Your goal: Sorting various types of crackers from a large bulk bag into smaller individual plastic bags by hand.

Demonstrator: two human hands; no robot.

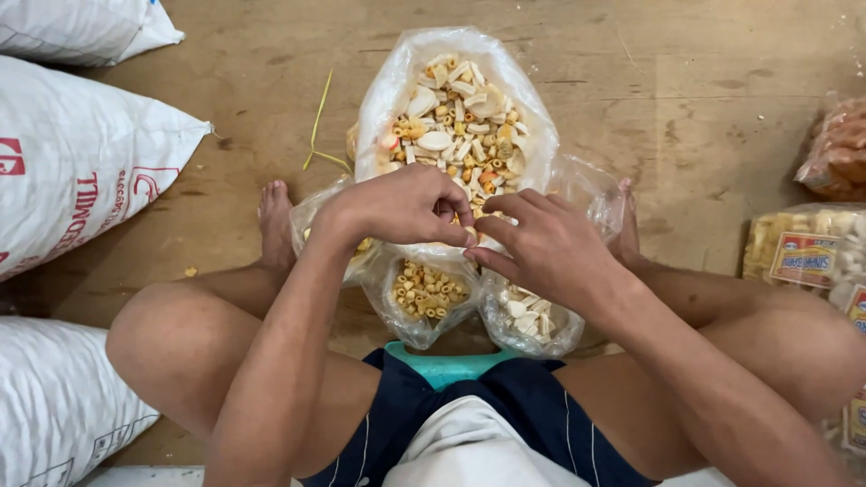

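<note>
left hand (397,207) + right hand (541,248): fingers pinch the big snack bag (456,117) edge, frame middle | bag: light, soft, slippery plastic | snacks break easily; hold the rim

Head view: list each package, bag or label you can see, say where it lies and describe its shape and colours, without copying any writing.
Big clear bag: centre floor, open, mixed cream and orange snack pieces.
Two small clear bags: under both hands, one with orange rings, one with white chips.
White sacks: left side, woven, red print.
Labelled packets: right edge, clear, pale pieces, red-blue-yellow label.
Reddish bag: upper right, clear, brownish-red contents.
</note>
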